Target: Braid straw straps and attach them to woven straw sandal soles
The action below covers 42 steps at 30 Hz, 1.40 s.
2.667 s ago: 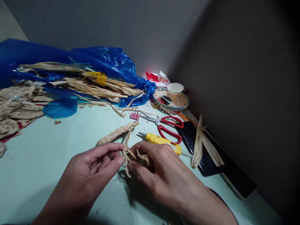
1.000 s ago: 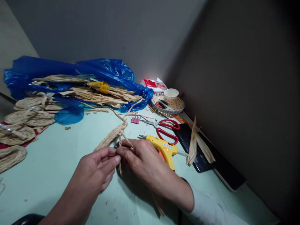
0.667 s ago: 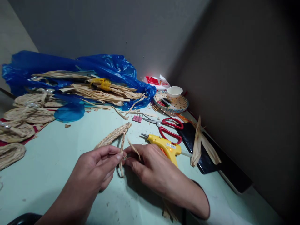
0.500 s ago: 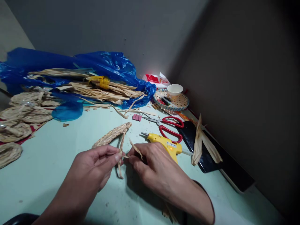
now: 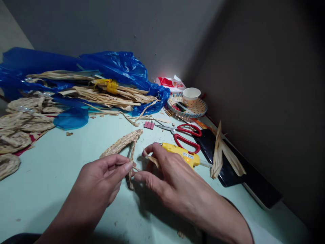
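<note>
My left hand is closed, thumb and forefinger pinching a thin braided cord of dried husk. The cord hangs from the tip of a flat, woven husk piece lying on the table behind that hand. My right hand is just to the right, with thumb and forefinger spread apart. A pale husk strip lies against its fingers, and a short length of strip runs from the braid toward the thumb. Behind the right hand lies a yellow glue gun, partly covered by its fingers.
Red-handled scissors and a pink binder clip lie beyond the hands. A woven tray holds a paper cup. Husk strips rest on a black phone. A blue plastic bag with husk bundles fills the back left.
My right hand's thumb and forefinger have spread from a pinch, and the hand has shifted slightly, covering more of the glue gun. My left hand keeps its pinch on the braid.
</note>
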Each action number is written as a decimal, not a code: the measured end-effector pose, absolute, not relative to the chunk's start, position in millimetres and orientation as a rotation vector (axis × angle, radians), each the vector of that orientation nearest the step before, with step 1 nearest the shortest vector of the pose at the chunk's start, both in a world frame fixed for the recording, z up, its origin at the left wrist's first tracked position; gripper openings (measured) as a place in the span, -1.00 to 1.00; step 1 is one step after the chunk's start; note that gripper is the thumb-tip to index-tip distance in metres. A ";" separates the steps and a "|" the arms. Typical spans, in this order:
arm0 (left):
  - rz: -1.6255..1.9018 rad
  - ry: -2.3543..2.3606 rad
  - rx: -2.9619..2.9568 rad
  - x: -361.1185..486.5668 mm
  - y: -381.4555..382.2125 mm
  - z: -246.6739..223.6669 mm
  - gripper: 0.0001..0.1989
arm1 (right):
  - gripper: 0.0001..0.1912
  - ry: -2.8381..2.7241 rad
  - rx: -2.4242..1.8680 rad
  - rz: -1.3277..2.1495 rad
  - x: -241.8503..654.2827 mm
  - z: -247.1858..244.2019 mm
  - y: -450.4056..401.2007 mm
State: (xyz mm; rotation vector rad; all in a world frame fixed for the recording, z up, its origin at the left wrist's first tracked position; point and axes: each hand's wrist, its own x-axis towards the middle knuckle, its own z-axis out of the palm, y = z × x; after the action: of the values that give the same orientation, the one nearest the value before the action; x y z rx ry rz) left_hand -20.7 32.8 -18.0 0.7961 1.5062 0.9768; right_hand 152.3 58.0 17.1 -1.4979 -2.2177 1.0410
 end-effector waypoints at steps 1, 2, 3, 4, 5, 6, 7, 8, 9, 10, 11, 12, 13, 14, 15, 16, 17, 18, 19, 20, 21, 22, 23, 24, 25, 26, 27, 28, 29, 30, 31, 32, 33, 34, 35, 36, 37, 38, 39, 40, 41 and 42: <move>0.974 1.497 0.792 -20.9 33.0 -17.8 -0.68 | -0.71 -2.182 -1.500 1.030 153.6 21.2 57.2; 0.975 1.488 0.788 -21.3 33.2 -17.8 -0.69 | -0.67 -2.151 -1.502 1.026 155.3 25.7 56.2; 0.978 1.478 0.786 -21.9 33.4 -18.3 -0.69 | -0.71 -2.129 -1.497 1.025 157.2 30.4 55.1; 0.979 1.464 0.785 -22.8 33.6 -19.2 -0.70 | -0.78 -2.112 -1.476 1.026 159.0 34.7 53.8; 0.976 1.452 0.785 -23.8 33.7 -20.4 -0.69 | -0.80 -2.103 -1.437 1.043 160.6 38.2 52.3; 0.971 1.442 0.784 -24.9 33.7 -21.8 -0.68 | -0.76 -2.099 -1.379 1.077 161.6 40.5 50.6; 0.966 1.433 0.780 -25.9 33.7 -23.1 -0.68 | -0.73 -2.092 -1.325 1.130 161.9 41.5 48.8; 0.964 1.422 0.775 -26.8 33.6 -24.3 -0.68 | -0.72 -2.088 -1.269 1.192 161.3 41.0 47.0; 0.964 1.411 0.769 -27.5 33.4 -25.2 -0.69 | -0.73 -2.091 -1.218 1.265 159.9 39.3 45.2; 0.964 1.401 0.763 -28.0 33.1 -25.8 -0.70 | -0.76 -2.110 -1.188 1.331 157.7 36.5 43.7; 0.968 1.394 0.758 -28.2 32.9 -26.1 -0.72 | -0.79 -2.138 -1.193 1.363 155.1 32.9 42.5; 0.976 1.389 0.750 -28.1 32.8 -26.1 -0.72 | -0.82 -2.168 -1.227 1.350 152.2 29.1 41.8; 0.985 1.389 0.738 -28.0 32.9 -25.9 -0.72 | -0.85 -2.203 -1.272 1.290 149.5 25.1 41.6; 0.997 1.392 0.719 -27.7 33.1 -25.5 -0.70 | -0.86 -2.235 -1.310 1.191 147.2 21.4 42.0; 1.009 1.392 0.700 -27.4 33.5 -24.9 -0.68 | -0.86 -2.261 -1.341 1.074 145.3 18.1 42.7; 1.023 1.390 0.680 -27.0 34.1 -24.2 -0.65 | -0.86 -2.291 -1.340 0.969 144.0 15.2 43.7; 1.026 1.386 0.662 -26.6 34.8 -23.3 -0.63 | -0.86 -2.318 -1.315 0.893 143.0 12.6 44.8; 1.023 1.385 0.649 -26.1 35.5 -22.3 -0.61 | -0.87 -2.347 -1.284 0.838 142.3 10.4 45.9; 1.018 1.387 0.638 -25.6 36.2 -21.2 -0.60 | -0.87 -2.371 -1.268 0.799 141.8 8.5 47.0; 1.016 1.390 0.629 -25.1 36.7 -20.3 -0.59 | -0.87 -2.393 -1.265 0.776 141.4 7.0 48.3; 1.013 1.393 0.622 -24.7 36.9 -19.5 -0.59 | -0.87 -2.418 -1.272 0.758 141.2 6.0 49.7; 1.017 1.394 0.621 -24.5 36.8 -19.1 -0.59 | -0.87 -2.445 -1.291 0.740 141.3 5.7 51.5; 1.030 1.392 0.629 -24.8 36.4 -19.0 -0.60 | -0.87 -2.476 -1.315 0.720 142.2 6.4 53.6; 1.050 1.387 0.640 -25.4 35.8 -19.2 -0.60 | -0.87 -2.513 -1.342 0.703 144.0 8.1 56.1; 1.073 1.381 0.649 -26.4 35.0 -19.7 -0.61 | -0.87 -2.551 -1.365 0.694 146.9 11.2 58.8; 1.095 1.376 0.650 -27.6 34.2 -20.3 -0.63 | -0.86 -2.591 -1.366 0.709 150.8 15.4 61.6; 1.111 1.374 0.646 -28.8 33.5 -20.9 -0.65 | -0.84 -2.634 -1.327 0.775 155.8 20.6 64.3; 1.124 1.376 0.637 -29.8 33.0 -21.4 -0.67 | -0.83 -2.676 -1.245 0.903 161.2 26.3 66.6; 1.129 1.381 0.628 -30.5 32.9 -21.7 -0.70 | -0.83 -2.697 -1.130 1.090 166.5 32.1 68.4; 1.133 1.387 0.623 -30.7 33.0 -21.7 -0.72 | -0.83 -2.675 -1.013 1.299 171.1 37.1 69.5; 1.138 1.391 0.625 -30.4 33.4 -21.4 -0.73 | -0.83 -2.615 -0.931 1.460 174.2 41.0 69.8; 1.144 1.392 0.630 -29.8 33.9 -20.8 -0.75 | -0.83 -2.540 -0.903 1.534 175.3 43.2 69.2; 1.154 1.390 0.637 -28.9 34.5 -20.0 -0.75 | -0.82 -2.472 -0.943 1.508 174.1 43.6 67.7; 1.165 1.383 0.644 -28.0 35.0 -19.3 -0.75 | -0.81 -2.427 -1.022 1.392 170.5 42.3 65.0; 1.175 1.373 0.652 -27.2 35.4 -18.7 -0.75 | -0.81 -2.413 -1.108 1.227 164.9 39.7 61.3; 1.186 1.364 0.658 -26.7 35.6 -18.4 -0.74 | -0.78 -2.437 -1.208 1.042 158.0 36.0 56.6; 1.195 1.356 0.664 -26.5 35.8 -18.6 -0.73 | -0.73 -2.500 -1.275 0.877 150.7 32.1 51.2; 1.202 1.348 0.669 -26.6 35.8 -19.1 -0.72 | -0.77 -2.633 -1.336 0.731 143.8 28.2 45.5; 1.208 1.342 0.672 -27.0 35.8 -19.9 -0.71 | -0.88 -2.782 -1.403 0.604 138.4 25.0 39.9; 1.213 1.336 0.672 -27.5 35.9 -20.9 -0.71 | -0.80 -2.919 -1.379 0.576 134.9 22.6 34.9; 1.216 1.330 0.672 -28.1 36.1 -21.9 -0.70 | -0.77 -3.009 -1.304 0.650 133.7 21.3 30.8; 1.218 1.322 0.673 -28.6 36.5 -22.8 -0.69 | -0.79 -3.050 -1.174 0.836 134.4 21.0 27.8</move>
State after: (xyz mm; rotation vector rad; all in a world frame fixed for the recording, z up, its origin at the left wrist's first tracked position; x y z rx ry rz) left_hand -28.6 36.5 -22.8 0.6733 1.3215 1.2176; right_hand 134.4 27.8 21.0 -1.1736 -3.0498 0.8358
